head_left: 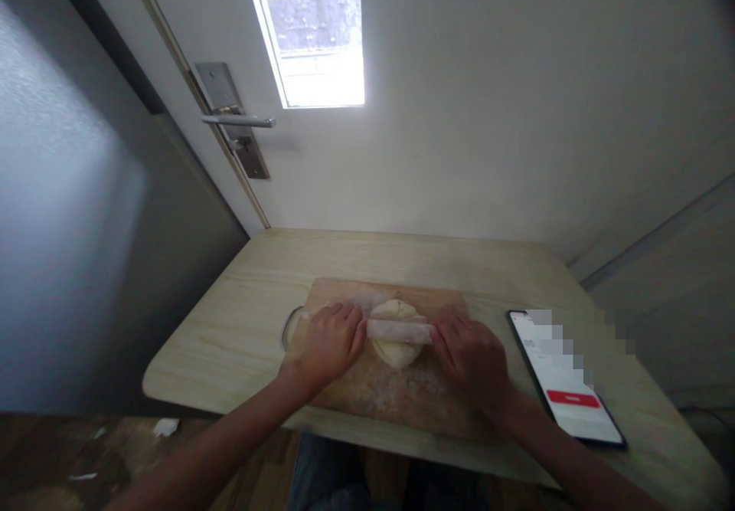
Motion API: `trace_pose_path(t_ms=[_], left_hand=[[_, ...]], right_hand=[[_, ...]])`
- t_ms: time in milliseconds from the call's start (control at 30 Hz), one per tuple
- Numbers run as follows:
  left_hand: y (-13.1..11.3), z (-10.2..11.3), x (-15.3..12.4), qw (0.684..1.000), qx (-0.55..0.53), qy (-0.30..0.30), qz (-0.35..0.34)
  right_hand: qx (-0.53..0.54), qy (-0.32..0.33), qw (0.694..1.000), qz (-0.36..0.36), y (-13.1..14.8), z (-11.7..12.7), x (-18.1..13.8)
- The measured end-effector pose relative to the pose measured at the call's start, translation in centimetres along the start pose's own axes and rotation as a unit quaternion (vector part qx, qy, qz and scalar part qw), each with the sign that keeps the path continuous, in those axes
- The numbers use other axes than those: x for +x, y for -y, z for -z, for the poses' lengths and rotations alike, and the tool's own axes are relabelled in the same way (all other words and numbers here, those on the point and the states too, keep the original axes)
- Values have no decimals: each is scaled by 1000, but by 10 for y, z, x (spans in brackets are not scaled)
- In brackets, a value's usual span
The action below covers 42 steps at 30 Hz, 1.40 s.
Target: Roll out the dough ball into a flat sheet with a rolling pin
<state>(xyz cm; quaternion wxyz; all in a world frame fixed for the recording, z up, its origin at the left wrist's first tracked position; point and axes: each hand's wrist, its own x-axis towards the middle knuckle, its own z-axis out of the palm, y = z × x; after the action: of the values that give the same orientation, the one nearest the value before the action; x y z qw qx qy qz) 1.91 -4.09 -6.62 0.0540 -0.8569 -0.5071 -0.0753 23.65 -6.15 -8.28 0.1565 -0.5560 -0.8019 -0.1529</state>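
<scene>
Pressing: both hands lie palm-down on the ends of one rolling pin, which sits across a lump of dough.
Left hand (330, 342): fingers curled loosely over the pin's left end, bearing down on it rather than gripping it tight.
Right hand (468, 354): laid flat over the pin's right end, fingers spread, pushing down in the same way.
Rolling pin (399, 331): pale, lying crosswise between the two hands, resting on top of the dough.
Dough (396, 335): one pale round piece under the pin, showing both beyond it and nearer than it, near the middle of the board.
Cutting board (402, 400): wooden, dusted with flour, lying on the surface; a metal ring (285, 327) shows at its left edge.
Surface (241, 319): light wood with rounded corners, pushed up against the wall.
Phone (566, 377): lit screen with a red bar, lying on the surface well to the right of the board, just beside the right forearm.
Door (189, 59): behind the surface, with a metal lever handle (238, 121) and a narrow window.
Risks: uneven pressure from one hand could roll the dough lopsided; too little flour could make it stick to the pin; the right forearm could nudge the phone.
Count: two hands, one pin, one dough piece, one board, one phone.
</scene>
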Motion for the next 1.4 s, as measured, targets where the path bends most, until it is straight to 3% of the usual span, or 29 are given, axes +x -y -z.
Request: trace_pose_path(t_ms=[167, 467, 600, 733, 833, 967, 1133, 1233, 1400], left_hand=[[3, -5, 12, 999, -4, 30, 21], [17, -13, 54, 981, -26, 161, 108], [24, -15, 67, 978, -56, 178, 97], [31, -15, 77, 963, -116, 233, 75], [27, -10, 75, 966, -109, 220, 82], [13, -5, 48, 989, -43, 105, 95], [3, -4, 11, 999, -20, -4, 31], [2, -5, 4, 1000, 1, -27, 10], [4, -12, 12, 1000, 13, -13, 23]], right_hand=[[1, 6, 1000, -4, -3, -9, 5], [-15, 262, 963, -57, -14, -6, 48], [13, 309, 950, -44, -21, -8, 62], [41, 332, 941, -55, -24, -10, 70], [19, 292, 954, -64, -18, -4, 66], [-13, 180, 978, -107, -3, 6, 43], [1, 85, 996, -37, 3, 10, 13], [5, 48, 999, -19, 2, 6, 7], [2, 51, 998, -29, -1, -4, 10]])
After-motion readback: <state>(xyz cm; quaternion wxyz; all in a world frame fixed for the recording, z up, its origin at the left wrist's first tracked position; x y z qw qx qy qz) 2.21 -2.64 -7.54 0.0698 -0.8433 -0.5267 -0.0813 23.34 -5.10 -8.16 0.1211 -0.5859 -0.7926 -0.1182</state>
